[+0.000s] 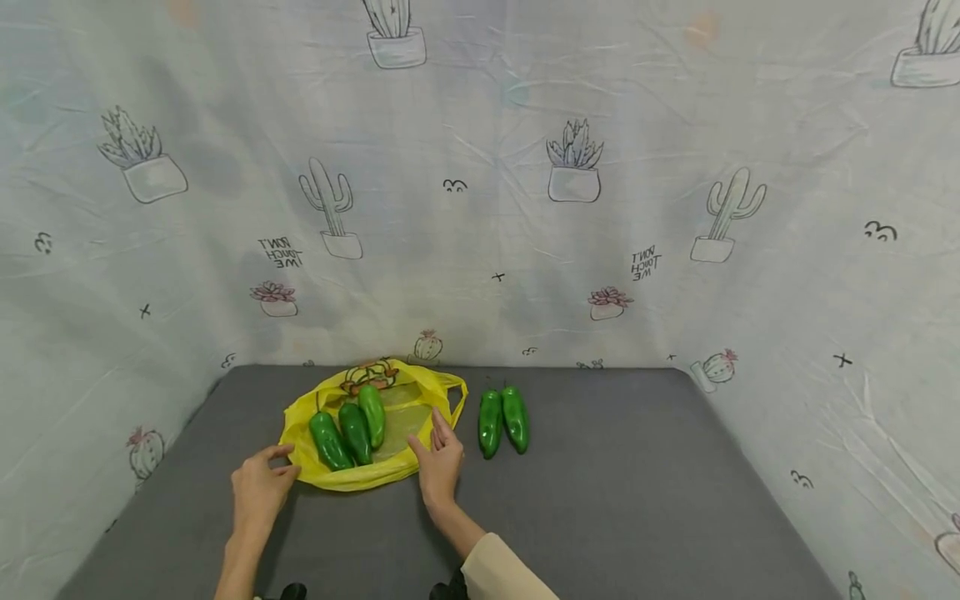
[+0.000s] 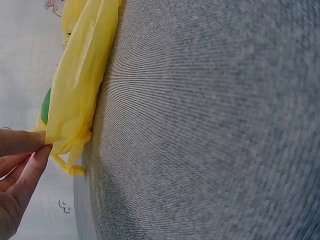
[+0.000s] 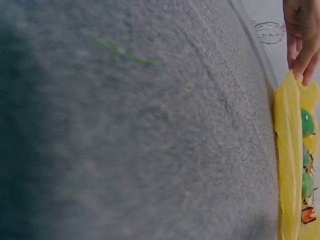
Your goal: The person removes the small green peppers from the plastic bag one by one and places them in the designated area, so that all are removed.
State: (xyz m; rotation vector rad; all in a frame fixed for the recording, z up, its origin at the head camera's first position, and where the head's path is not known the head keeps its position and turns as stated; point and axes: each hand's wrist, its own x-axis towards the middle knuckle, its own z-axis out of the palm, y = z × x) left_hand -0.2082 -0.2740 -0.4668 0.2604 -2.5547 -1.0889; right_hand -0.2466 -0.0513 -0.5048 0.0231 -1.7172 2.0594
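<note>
Crumpled yellow plastic bag point(image 1: 360, 480) lies on the left part of the dark grey, cloth-textured table point(image 1: 637, 492), mouth gaping up. Three glossy, elongated green peppers point(image 1: 356, 432) are inside, side by side, toward the left. Two more glossy, elongated green peppers point(image 1: 491, 425) lie outside, just right of the thin yellow handle loop point(image 1: 462, 396).

Left hand point(image 1: 258, 487): thumb and finger pinch the bag's near-left rim, clear in the left wrist view; the right wrist view catches the same pinch from across. Right hand point(image 1: 441, 469): thumb and fingers fairly straight and spread, at the near-right rim, grasping nothing as far as seen; can't tell from the head view whether it touches the film.

Step in hand looks like managing the bag's rim. To do it well: fingertip grip on the thin edge only, both sides at similar height, gentle outward pull so the mouth stays wide. Film is likely thin, so a hard tug could stretch it or slide the whole bag. Lifting one side too far could roll the inside peppers together. Right fingers should stay clear of the loop, or it may snag.
</note>
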